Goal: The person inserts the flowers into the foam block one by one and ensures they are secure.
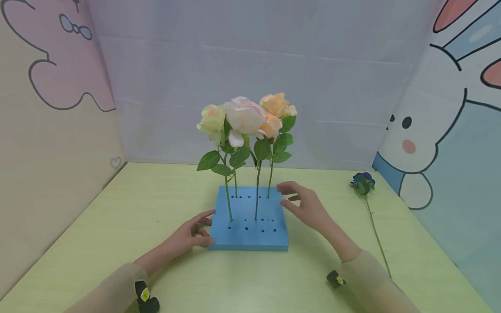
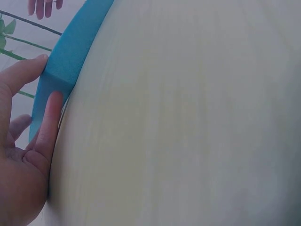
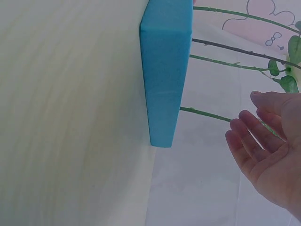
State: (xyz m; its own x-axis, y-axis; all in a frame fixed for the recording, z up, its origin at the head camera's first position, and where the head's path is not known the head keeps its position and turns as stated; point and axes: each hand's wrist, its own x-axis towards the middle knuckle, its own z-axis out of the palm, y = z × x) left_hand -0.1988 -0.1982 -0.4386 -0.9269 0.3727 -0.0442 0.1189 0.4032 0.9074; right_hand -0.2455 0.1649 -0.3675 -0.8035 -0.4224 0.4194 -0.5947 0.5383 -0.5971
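Observation:
A blue foam block (image 1: 250, 237) with several holes lies on the light green table (image 1: 117, 226). Several roses (image 1: 244, 117) stand upright in it, cream, pink and orange, on green stems (image 1: 257, 191). My left hand (image 1: 192, 232) rests at the block's near left corner (image 2: 59, 75), thumb and fingers touching its side. My right hand (image 1: 301, 202) hovers just off the block's right edge, fingers relaxed and holding nothing; the right wrist view shows this hand (image 3: 268, 141) apart from the block (image 3: 164, 70) and the stems (image 3: 207, 113).
A blue rose (image 1: 362, 182) with a long stem lies flat on the table at the right. Panels with cartoon drawings wall the table in on the left, back and right.

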